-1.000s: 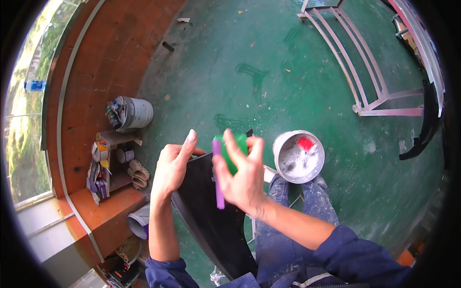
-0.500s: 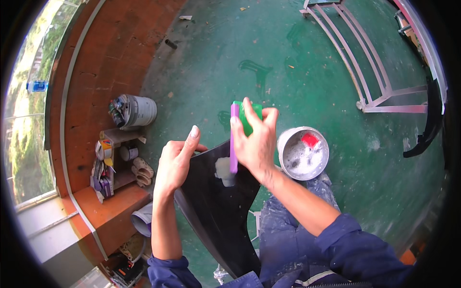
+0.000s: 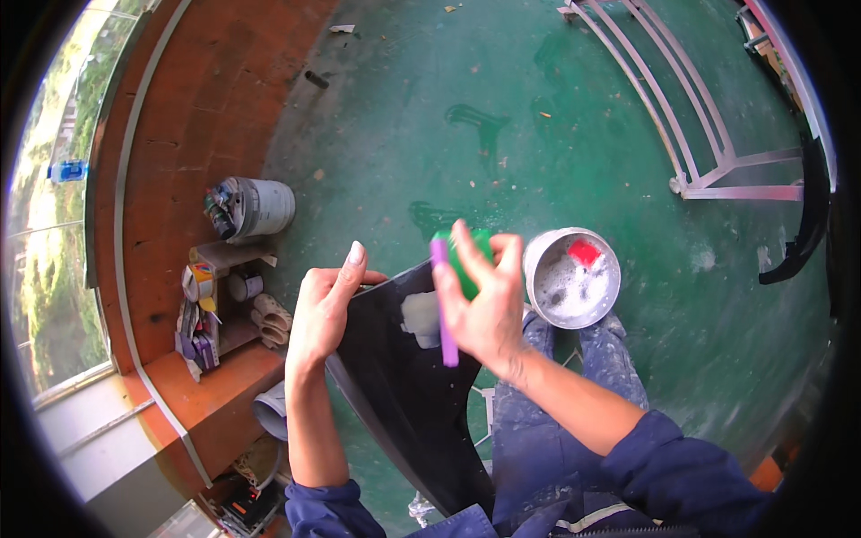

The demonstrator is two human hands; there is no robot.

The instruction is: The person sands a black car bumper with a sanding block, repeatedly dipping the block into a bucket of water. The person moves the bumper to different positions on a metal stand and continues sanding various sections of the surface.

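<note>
A black curved panel [image 3: 395, 368], like a car fender, stretches from my lap forward, with a pale grey-beige patch [image 3: 419, 318] near its far end. My left hand [image 3: 321, 314] grips the panel's far left edge, thumb raised and fingers curled behind it, partly hidden. In my right hand [image 3: 491, 309] is a green and purple sanding block [image 3: 448, 336], its purple side standing nearly upright just right of the patch. Whether the block touches the panel is hard to tell, as the hand covers part of it.
Right of the panel stands a bucket [image 3: 535, 300] of sudsy water with a red piece in it. A pale metal frame [image 3: 744, 192] is at the far right. Along the left wall are a paint pail [image 3: 269, 208], a small shelf [image 3: 235, 334] with cans and shoes, and a grey container [image 3: 271, 411].
My right hand and the sanding block have moved toward me along the panel, beside the patch. My left hand keeps its grip on the edge.
</note>
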